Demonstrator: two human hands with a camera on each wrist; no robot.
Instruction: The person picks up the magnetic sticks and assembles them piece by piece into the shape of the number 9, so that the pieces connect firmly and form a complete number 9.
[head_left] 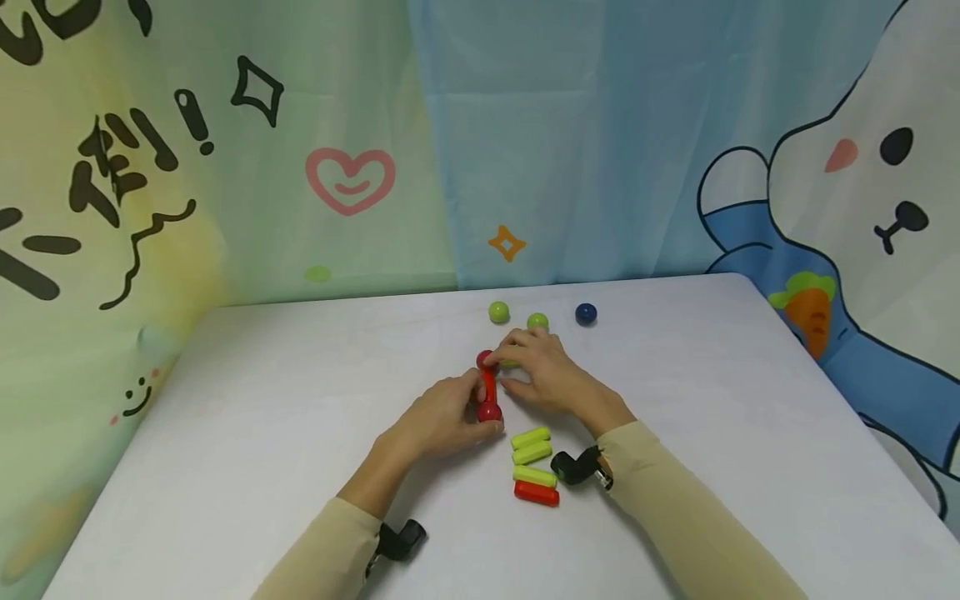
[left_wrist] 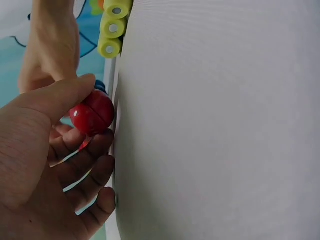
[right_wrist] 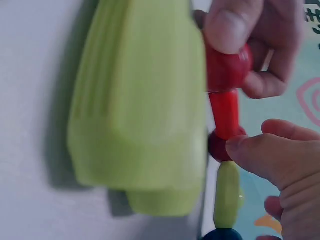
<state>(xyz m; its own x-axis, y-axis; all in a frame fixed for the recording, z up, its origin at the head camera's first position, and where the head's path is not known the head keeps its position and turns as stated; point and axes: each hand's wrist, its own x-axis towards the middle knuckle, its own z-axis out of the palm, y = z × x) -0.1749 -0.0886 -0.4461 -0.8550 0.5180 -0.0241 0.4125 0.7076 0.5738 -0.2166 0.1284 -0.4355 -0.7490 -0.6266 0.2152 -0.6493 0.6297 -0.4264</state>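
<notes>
A red rod [head_left: 489, 386] stands between two red balls. My left hand [head_left: 448, 417] pinches the near red ball [left_wrist: 95, 112] between thumb and fingers. At the far red ball [right_wrist: 219, 146], my right hand [head_left: 546, 371] holds on with thumb and fingertips. A yellow-green rod [right_wrist: 227, 195] extends from that far ball, mostly hidden by the right hand in the head view. Beyond its end in the right wrist view shows a dark blue ball [right_wrist: 223, 234]; whether they touch I cannot tell.
Several loose yellow-green rods [head_left: 532, 452] and a red rod [head_left: 537, 493] lie near the right wrist. Farther back are two green balls [head_left: 498, 312] and a dark blue ball [head_left: 586, 314]. A printed curtain [head_left: 525, 150] hangs behind the white table [head_left: 300, 400].
</notes>
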